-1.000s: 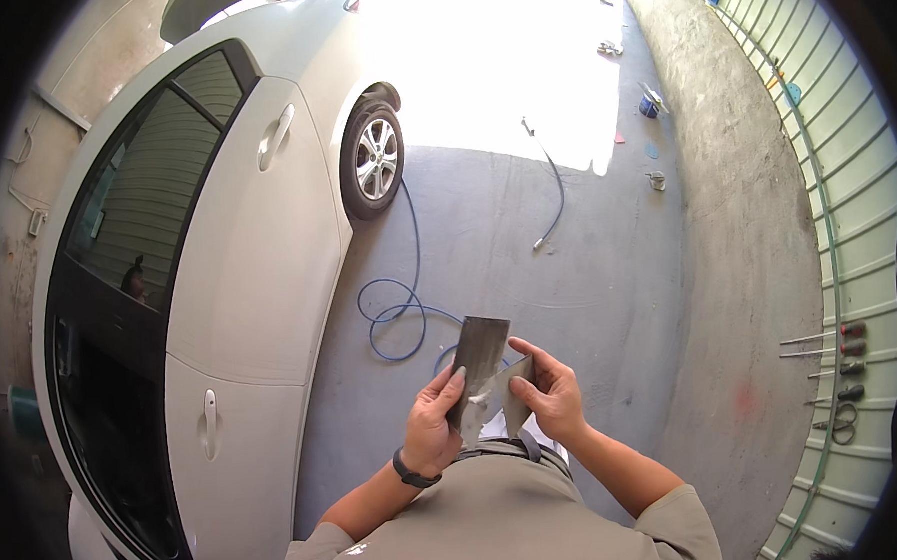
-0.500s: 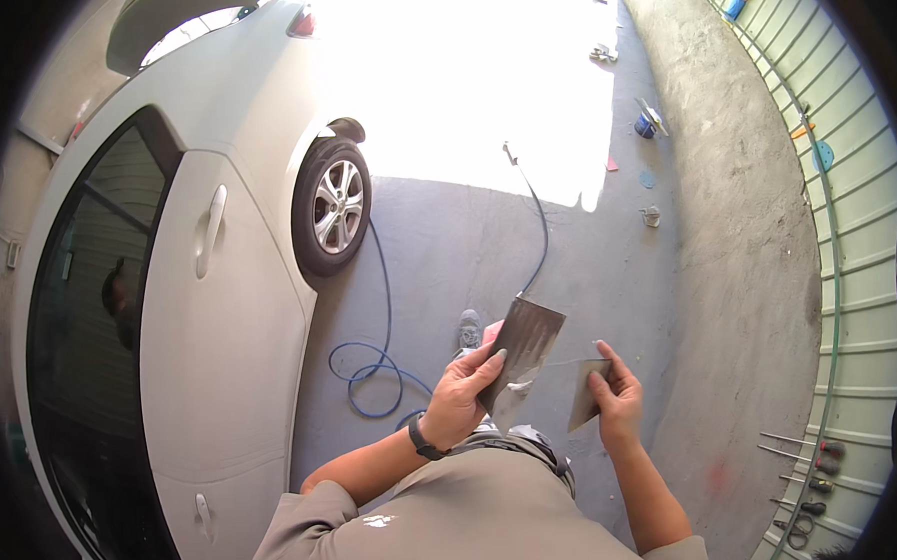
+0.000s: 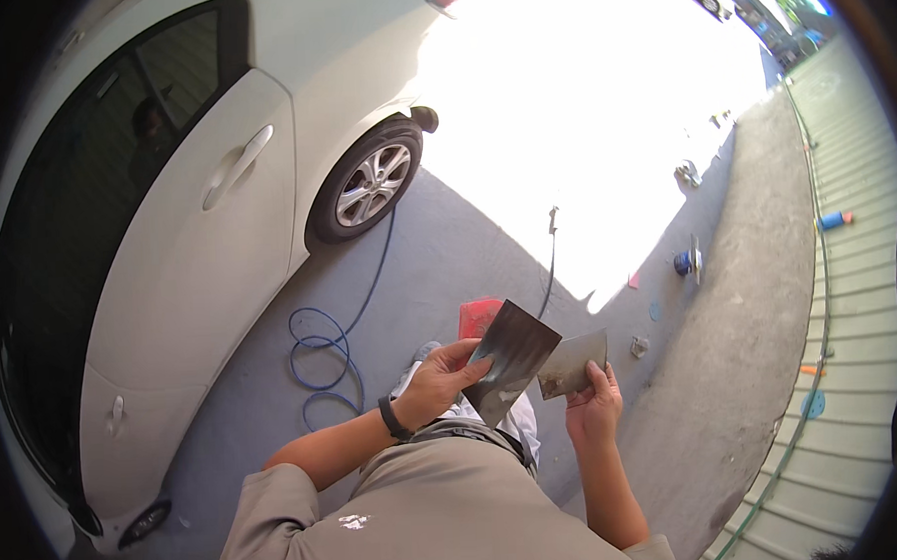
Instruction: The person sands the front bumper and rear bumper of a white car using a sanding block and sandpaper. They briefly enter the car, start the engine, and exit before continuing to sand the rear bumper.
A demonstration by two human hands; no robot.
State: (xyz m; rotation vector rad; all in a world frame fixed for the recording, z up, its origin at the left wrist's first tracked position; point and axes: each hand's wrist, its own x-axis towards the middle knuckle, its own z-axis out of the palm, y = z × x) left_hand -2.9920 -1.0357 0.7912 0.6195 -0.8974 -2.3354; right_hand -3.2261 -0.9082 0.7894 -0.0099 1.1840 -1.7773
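My left hand (image 3: 439,388), a dark band on its wrist, grips a dark rectangular plate (image 3: 519,345) by its left edge, thumb on top. A small pale, putty-like smear (image 3: 509,392) lies near the plate's lower corner. In my right hand (image 3: 595,404) is a thin grey flat spreader (image 3: 572,360), pinched at its right side with the thumb on its face. The spreader sits just right of the plate, close to its right edge; I cannot tell whether they touch. My right fingers behind the spreader are mostly hidden.
To the left stands a white car (image 3: 197,241) with its wheel (image 3: 372,186). A blue hose (image 3: 321,341) coils on the grey floor. A red flat object (image 3: 478,317) lies beyond my hands. A blue can (image 3: 684,262) stands near the concrete strip (image 3: 728,268) along the right wall.
The view has swung round, so the car and floor appear tilted. The spreader has come nearer the plate and turned flatter. A thin strand earlier between plate and right hand no longer shows.
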